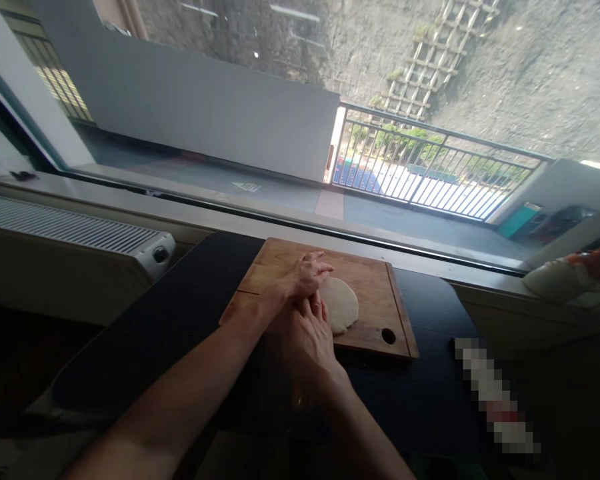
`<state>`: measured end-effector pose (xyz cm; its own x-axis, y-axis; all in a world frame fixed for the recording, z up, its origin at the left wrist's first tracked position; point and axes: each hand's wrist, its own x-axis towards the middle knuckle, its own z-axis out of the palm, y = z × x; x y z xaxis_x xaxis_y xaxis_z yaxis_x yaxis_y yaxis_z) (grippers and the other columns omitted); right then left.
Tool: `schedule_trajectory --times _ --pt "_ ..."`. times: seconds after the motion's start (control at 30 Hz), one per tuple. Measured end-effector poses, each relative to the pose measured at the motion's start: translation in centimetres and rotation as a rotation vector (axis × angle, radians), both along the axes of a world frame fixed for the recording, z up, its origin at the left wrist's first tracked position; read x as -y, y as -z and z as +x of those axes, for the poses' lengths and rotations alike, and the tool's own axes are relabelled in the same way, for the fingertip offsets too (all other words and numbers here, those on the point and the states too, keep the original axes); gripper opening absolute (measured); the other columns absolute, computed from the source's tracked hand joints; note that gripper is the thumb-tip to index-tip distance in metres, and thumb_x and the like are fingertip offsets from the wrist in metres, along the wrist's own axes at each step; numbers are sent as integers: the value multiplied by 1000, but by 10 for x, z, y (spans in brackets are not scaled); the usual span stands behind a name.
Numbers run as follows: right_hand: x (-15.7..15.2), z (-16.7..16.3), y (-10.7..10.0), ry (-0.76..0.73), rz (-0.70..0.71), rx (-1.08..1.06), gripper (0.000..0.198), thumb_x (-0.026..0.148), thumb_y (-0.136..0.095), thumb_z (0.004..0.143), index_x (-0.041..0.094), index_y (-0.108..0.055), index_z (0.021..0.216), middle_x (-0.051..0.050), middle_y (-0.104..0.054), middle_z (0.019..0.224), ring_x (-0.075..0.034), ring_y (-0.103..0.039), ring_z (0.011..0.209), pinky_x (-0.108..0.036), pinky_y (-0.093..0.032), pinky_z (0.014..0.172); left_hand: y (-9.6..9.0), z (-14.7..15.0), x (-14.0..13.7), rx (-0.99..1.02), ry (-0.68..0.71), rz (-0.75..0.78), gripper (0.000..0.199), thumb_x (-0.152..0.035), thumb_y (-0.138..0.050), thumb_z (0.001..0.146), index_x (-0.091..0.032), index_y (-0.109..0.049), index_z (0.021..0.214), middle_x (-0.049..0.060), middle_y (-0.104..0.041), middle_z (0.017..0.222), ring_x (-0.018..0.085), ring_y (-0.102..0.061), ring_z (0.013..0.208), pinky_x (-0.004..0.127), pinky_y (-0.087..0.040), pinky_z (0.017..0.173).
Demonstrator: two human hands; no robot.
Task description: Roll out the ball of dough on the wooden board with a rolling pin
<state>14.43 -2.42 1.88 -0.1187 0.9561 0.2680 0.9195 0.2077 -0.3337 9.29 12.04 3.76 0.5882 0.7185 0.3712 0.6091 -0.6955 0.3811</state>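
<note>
A flat, roundish piece of pale dough lies on a wooden cutting board. My left hand rests at the dough's upper left edge, its fingers stretched out to the right. Just below it, my right hand lies along the left side of the dough with its fingers extended forward. The two hands touch or nearly touch each other and cover part of the dough's left edge. Neither hand grips anything.
The board sits on a dark table against a window sill. A white radiator stands to the left. At the right edge of the table is a blurred-out long item; a pale object sits on the sill.
</note>
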Motion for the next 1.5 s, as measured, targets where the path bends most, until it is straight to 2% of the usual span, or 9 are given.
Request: schedule_trajectory --times 0.13,0.27,0.47,0.6,0.87,1.0,1.3,1.4,1.5 --pt "39 4 10 -89 29 -30 62 16 -47 78 9 -36 139 -8 -20 151 -29 -4 139 -42 -26 110 9 1 -12 -146 103 -1 30 -30 -42 87 -23 -65 106 1 -62 121 21 -38 127 39 -24 108" --pt "72 24 23 -154 87 -39 50 10 -43 80 14 -48 130 -6 -23 150 -28 -11 139 -45 -30 108 6 -2 -4 -220 91 31 30 -34 -41 88 -25 -66 101 2 -61 121 25 -33 130 48 -18 108" --pt "89 74 37 -106 267 -118 52 1 -37 81 17 -47 130 -9 -28 148 -27 -21 137 -50 -37 103 7 56 10 -251 -37 54 28 -34 -46 84 -17 -66 79 11 -66 96 27 -54 104 53 -20 105" --pt "93 72 40 -33 301 -101 52 -1 -31 83 15 -47 130 -11 -29 147 -26 -21 137 -47 -42 101 6 74 10 -204 -64 69 27 -30 -44 85 -16 -66 78 10 -66 90 24 -58 94 49 -25 103" --pt "89 28 63 -139 483 12 37 13 -33 90 12 -60 114 -5 -55 129 -23 -31 133 -40 -31 110 7 -10 41 -131 42 150 35 -28 -33 90 -24 -65 104 1 -63 116 24 -41 125 49 -15 110" --pt "94 43 69 -179 463 -20 35 14 -34 91 15 -62 111 -3 -56 128 -22 -31 133 -40 -31 110 6 -16 59 -200 121 208 36 -30 -34 90 -22 -61 114 4 -53 131 26 -34 130 50 -11 111" --pt "103 88 49 -7 363 -147 50 2 -32 84 18 -49 128 -8 -28 148 -25 -26 135 -44 -44 99 2 100 49 -329 264 145 35 -36 -37 90 -18 -57 113 6 -60 122 24 -39 128 48 -14 111" --pt "106 86 46 -8 330 -139 49 1 -33 83 16 -51 126 -9 -27 148 -25 -23 136 -43 -44 100 0 94 54 -308 253 151 36 -33 -33 92 -19 -55 117 6 -58 125 23 -37 129 48 -12 111" --pt "109 77 43 -113 317 -82 45 4 -35 83 13 -54 123 -8 -38 142 -26 -22 136 -43 -42 103 2 52 62 -279 241 149 40 -31 -27 94 -21 -54 121 3 -55 129 22 -34 131 47 -10 112"
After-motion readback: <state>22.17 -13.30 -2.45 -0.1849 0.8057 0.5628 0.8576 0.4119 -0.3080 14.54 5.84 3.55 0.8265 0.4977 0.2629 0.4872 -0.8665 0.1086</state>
